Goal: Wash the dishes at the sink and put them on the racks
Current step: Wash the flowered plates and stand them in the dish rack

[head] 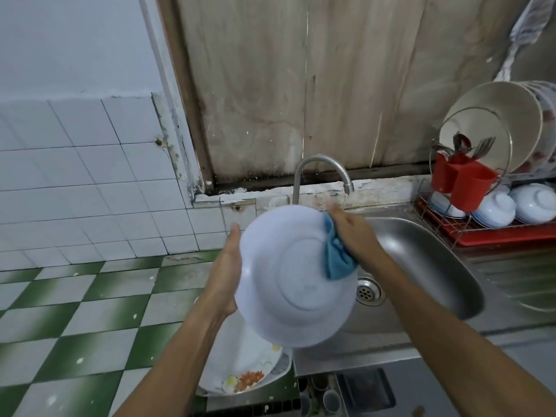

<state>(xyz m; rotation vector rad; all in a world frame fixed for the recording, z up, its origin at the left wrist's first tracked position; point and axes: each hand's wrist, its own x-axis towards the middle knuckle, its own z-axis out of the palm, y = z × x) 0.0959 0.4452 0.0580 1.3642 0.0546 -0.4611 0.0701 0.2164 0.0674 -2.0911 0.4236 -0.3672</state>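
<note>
White wall tiles point(90, 182) are seen at the left, and a stained, worn wooden panel point(301, 85) stands behind a stainless steel sink point(421, 251), over which a curved metal faucet point(322, 167) is mounted. A round white plate point(288, 281) is held up over the sink's left edge. It is tilted, with its smooth underside and raised foot ring turned toward the camera. Its left rim is gripped by the left hand point(225, 266), the palm laid along the edge (the fingers behind the plate are hidden). A blue cloth point(337, 257), soft and wrinkled, is folded over the upper right rim and pinched there by the right hand point(352, 233). The plate is thus kept between the two hands, lying leftward of the cloth grip.

Scrubbing is judged to be the step in hand, with rinsing and racking not yet done. A wire dish rack point(496, 237) on a red tray is set well apart at the right, beyond the basin, so the right hand is the nearer one to it, though it is taken up by the cloth. Upright plates point(493, 121), upturned white bowls point(493, 209) and a red plastic cutlery holder point(463, 182) are already stored there. The plate would probably need to be turned on edge to be slotted among them. Low at the left, beneath the hands, a flower-patterned plate point(246, 374) is seen lying flat, apparently unwashed.
</note>
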